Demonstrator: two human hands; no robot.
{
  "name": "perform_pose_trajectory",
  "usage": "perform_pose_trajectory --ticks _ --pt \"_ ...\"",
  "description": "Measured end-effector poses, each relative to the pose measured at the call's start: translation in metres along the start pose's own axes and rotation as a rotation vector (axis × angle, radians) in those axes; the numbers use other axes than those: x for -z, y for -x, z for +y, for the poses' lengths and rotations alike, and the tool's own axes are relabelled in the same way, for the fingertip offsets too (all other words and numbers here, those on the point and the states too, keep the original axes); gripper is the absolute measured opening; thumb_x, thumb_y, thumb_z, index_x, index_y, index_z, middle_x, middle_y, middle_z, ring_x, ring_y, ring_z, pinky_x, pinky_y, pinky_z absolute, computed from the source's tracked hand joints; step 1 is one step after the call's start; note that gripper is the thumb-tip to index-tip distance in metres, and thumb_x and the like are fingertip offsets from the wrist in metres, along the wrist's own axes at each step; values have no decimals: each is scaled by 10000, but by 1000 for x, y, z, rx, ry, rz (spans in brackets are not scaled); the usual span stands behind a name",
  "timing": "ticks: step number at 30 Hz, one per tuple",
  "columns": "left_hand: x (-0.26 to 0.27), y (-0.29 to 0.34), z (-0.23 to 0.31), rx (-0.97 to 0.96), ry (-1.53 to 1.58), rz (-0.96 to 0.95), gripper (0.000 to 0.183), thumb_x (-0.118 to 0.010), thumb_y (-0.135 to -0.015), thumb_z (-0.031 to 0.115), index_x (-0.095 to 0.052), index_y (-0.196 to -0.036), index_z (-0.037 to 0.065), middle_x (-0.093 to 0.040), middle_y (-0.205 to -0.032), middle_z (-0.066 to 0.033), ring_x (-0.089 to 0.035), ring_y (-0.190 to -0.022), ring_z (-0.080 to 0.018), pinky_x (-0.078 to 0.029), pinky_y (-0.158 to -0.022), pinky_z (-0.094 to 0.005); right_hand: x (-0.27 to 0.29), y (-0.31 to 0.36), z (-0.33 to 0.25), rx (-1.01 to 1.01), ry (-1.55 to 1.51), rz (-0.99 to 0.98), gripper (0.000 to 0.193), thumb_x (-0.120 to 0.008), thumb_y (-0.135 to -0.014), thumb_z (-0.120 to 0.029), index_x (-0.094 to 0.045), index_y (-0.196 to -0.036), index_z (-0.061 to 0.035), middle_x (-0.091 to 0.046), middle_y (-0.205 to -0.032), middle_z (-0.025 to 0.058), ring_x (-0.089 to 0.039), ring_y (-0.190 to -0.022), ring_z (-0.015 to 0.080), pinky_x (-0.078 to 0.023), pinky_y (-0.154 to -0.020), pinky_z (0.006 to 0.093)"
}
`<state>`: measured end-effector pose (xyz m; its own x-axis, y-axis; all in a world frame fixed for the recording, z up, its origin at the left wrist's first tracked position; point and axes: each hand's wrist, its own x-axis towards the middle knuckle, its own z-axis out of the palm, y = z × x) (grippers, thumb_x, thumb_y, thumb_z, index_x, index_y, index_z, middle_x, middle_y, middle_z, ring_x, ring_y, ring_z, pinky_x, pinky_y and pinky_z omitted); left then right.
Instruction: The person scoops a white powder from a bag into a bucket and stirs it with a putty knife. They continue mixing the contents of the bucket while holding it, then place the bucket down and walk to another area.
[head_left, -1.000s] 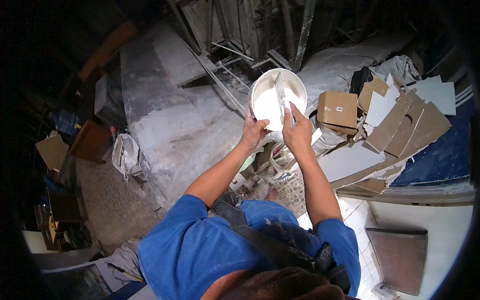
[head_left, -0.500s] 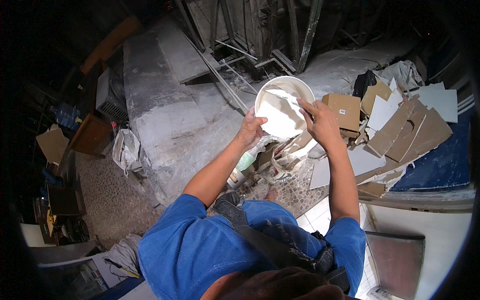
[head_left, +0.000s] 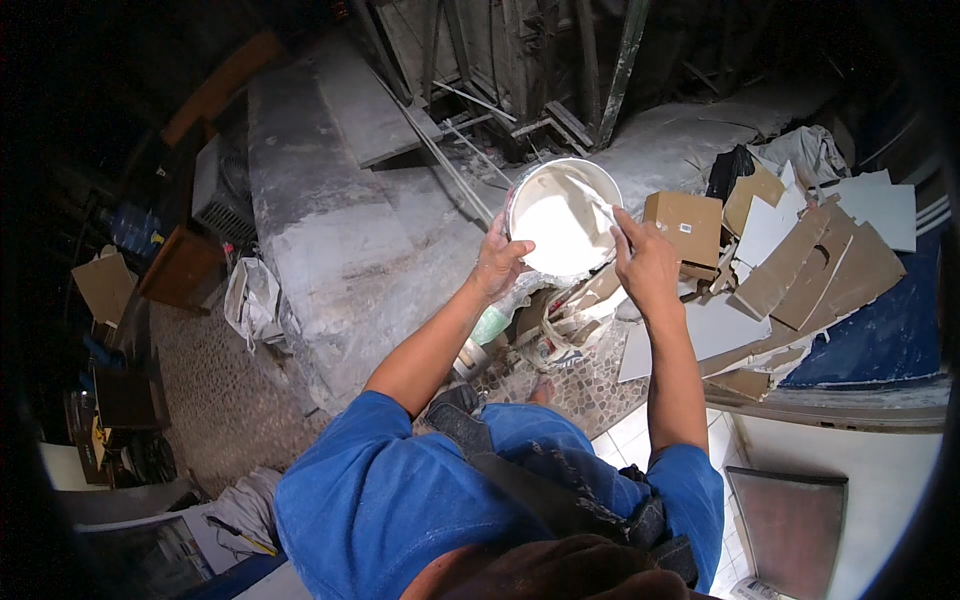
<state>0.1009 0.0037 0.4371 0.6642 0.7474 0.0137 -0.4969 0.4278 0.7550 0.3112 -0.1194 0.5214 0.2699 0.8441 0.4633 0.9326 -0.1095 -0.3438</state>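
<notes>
My left hand (head_left: 498, 264) grips the left rim of a round white bucket (head_left: 542, 180), with the thumb over the edge. Smooth, bright white paste (head_left: 560, 236) fills the lower part of it, and smears coat the inner wall. In my right hand (head_left: 648, 262), closed at the bucket's right edge, is a slim, white-coated putty knife (head_left: 590, 194). Its blade reaches into the bucket along the upper right inner wall. Glare hides the paste's surface detail, and fingers cover most of the tool's handle.
A cardboard box (head_left: 684, 226) and broken board pieces (head_left: 800, 265) lie at the right. Below the bucket, a heap of scraps and a pail (head_left: 548, 345) sit on pebble-patterned floor. To the left are a dusty grey slab (head_left: 340, 240) and a white sack (head_left: 254, 300).
The putty knife has shifted to the right inside the bucket, and its angle is steeper. My right hand has moved slightly down. The bucket has tilted a little and sits slightly further left.
</notes>
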Motion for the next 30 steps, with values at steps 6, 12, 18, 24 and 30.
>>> perform_pose_trajectory --ticks 6,12,18,24,30 --pt "-6 -1 2 26 12 -3 806 -708 -877 111 -245 -1536 84 -519 -1412 -170 -608 -1250 -317 -594 -964 -539 -6 3 -12 -40 25 33 378 -708 -917 -184 -709 -1290 -239 -624 -857 152 -651 -755 344 -518 -684 451" --pt "4 -10 19 91 -36 -43 837 -716 -882 158 -236 -1564 93 -530 -1414 -167 -619 -1238 -314 -600 -949 -533 8 -1 -4 80 51 15 359 -712 -914 -173 -716 -1271 -205 -611 -858 138 -643 -802 328 -510 -707 446" --pt "12 -15 23 150 -108 -62 860 -717 -882 193 -236 -1589 100 -543 -1411 -160 -626 -1233 -295 -607 -938 -502 11 -11 -16 125 -13 -150 335 -676 -947 -229 -707 -1277 -180 -623 -847 155 -668 -741 359 -528 -667 470" --pt "34 -10 15 249 -112 -112 824 -707 -898 259 -277 -1584 107 -558 -1412 -120 -626 -1233 -246 -602 -952 -436 28 -16 -11 227 -79 -336 329 -684 -936 -210 -717 -1264 -204 -634 -868 139 -674 -793 346 -536 -703 468" --pt "31 -12 18 185 -123 -144 787 -715 -894 290 -352 -1561 88 -584 -1395 -96 -617 -1236 -207 -554 -1001 -361 29 -7 -19 270 39 -231 370 -696 -919 -204 -696 -1288 -234 -611 -850 124 -672 -791 317 -533 -672 455"
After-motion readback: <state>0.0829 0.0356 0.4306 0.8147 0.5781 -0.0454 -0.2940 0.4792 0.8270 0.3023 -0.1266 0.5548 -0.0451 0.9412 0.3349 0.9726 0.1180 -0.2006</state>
